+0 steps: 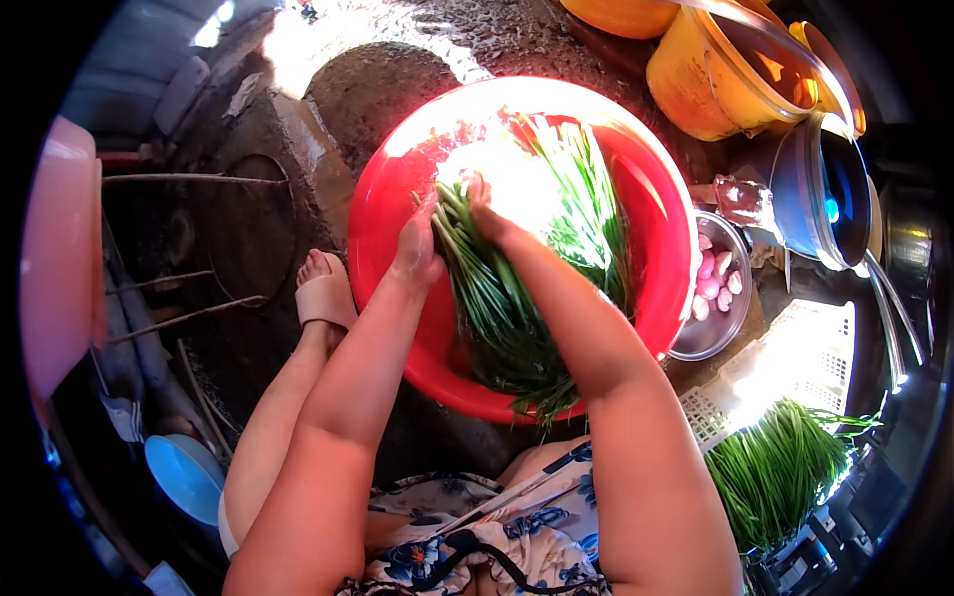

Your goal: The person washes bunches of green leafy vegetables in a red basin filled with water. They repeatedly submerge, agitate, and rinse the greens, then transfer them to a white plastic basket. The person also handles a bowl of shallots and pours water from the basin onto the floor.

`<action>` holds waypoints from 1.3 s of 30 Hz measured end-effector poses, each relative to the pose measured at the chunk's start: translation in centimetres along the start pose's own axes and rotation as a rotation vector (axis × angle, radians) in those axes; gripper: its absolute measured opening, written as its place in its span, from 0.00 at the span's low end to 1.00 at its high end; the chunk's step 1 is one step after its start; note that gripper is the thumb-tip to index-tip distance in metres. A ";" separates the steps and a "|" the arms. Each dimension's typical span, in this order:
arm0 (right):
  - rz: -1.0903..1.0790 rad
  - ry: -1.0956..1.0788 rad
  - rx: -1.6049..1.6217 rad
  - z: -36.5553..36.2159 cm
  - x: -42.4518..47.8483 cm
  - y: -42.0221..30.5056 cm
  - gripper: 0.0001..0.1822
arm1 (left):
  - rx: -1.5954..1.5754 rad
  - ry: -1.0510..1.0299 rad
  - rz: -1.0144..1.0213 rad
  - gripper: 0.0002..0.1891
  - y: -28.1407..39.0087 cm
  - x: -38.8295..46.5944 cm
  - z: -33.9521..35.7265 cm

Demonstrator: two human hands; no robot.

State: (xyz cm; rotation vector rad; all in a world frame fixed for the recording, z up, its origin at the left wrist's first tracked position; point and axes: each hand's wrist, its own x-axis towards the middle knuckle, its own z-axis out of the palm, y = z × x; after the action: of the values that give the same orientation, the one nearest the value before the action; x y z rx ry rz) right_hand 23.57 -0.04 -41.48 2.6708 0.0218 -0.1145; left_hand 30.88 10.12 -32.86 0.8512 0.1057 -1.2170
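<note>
A large red plastic basin [376, 223] stands on the ground before me. Inside it, a bunch of long green chive-like leaves [484, 276] lies between my palms, its pale stem ends pointing away from me. My left hand [419, 242] looks wet and presses the left side of the stems. On their right side is my right hand [484, 207], fingers pointing up and partly washed out by glare. More of the same greens [589, 194] lie loose at the basin's right. Strong sunlight hides the basin's far middle. Dark leaf tips reach the near rim.
Right of the basin sits a metal bowl [719, 346] of peeled, pinkish bulbs. Beyond are yellow buckets [689, 82] and a blue bucket [797, 197]. A white plastic basket [805, 357] adjoins more greens [775, 477]. At left are a pink tub [63, 261] and a blue bowl [182, 477].
</note>
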 end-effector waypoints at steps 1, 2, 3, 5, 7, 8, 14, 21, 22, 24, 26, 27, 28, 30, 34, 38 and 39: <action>0.163 -0.078 0.827 1.6 0.2 1.2 0.26 | 0.008 -0.053 -0.022 0.17 -0.3 0.4 -1.4; 0.321 -0.121 1.407 1.1 0.6 2.6 0.26 | -0.142 -0.197 0.016 0.20 0.1 0.9 -3.9; 0.429 -0.149 1.626 1.0 0.1 3.7 0.26 | -0.106 -0.038 0.019 0.21 0.4 0.9 -4.2; 0.532 -0.161 1.808 -1.4 -0.8 5.3 0.26 | -0.033 0.279 0.035 0.24 1.3 0.8 -4.0; 0.582 -0.101 1.818 -5.4 -0.4 3.8 0.26 | -0.098 0.117 -0.016 0.29 2.3 0.9 -4.3; 0.602 -0.043 1.747 -9.1 0.5 2.1 0.26 | -0.076 0.050 -0.014 0.29 3.2 1.4 -6.5; 0.513 -0.019 1.221 -1.2 1.0 -2.6 0.27 | -0.081 0.072 -0.103 0.22 0.5 -0.1 1.9; 0.513 -0.060 1.529 -12.1 -0.1 -0.5 0.29 | -0.043 0.189 0.053 0.17 2.3 -1.4 -2.9; 0.408 -0.095 1.507 -8.1 0.5 -1.7 0.29 | 0.071 0.215 0.076 0.16 1.9 -1.2 -2.3; 0.789 0.069 1.633 10.0 -2.0 -1.8 0.26 | 0.221 0.093 0.031 0.15 -3.4 1.8 4.8; 0.423 -0.106 1.980 4.7 -0.1 -2.9 0.29 | 0.430 0.335 0.201 0.16 -0.7 -0.2 -0.2; 0.472 -0.113 1.774 -1.4 0.5 -2.7 0.30 | 0.521 0.449 0.305 0.16 1.4 -1.3 -1.9; 0.560 -0.148 1.544 -7.2 -0.7 -0.6 0.31 | 0.791 0.568 0.413 0.18 2.4 -1.7 -2.4; 0.414 -0.046 1.230 -13.8 -4.4 4.3 0.28 | 1.330 0.767 0.583 0.23 3.0 -1.5 -2.4; 0.883 0.122 0.802 -9.7 -9.4 12.0 0.19 | 1.685 0.706 1.058 0.28 2.7 -2.2 2.6; 1.220 -0.105 1.318 -2.2 -10.9 14.5 0.28 | 0.828 0.473 0.272 0.26 2.7 0.1 2.7; 1.017 -0.131 1.286 -0.2 -10.7 13.4 0.31 | 0.576 0.391 0.056 0.27 2.6 0.9 2.2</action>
State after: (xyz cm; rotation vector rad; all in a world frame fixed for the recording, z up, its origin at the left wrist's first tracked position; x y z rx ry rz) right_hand 13.41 -11.88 -34.35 3.3708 -2.0008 0.0661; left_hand 32.70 8.26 -30.46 1.5817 0.0446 -1.0244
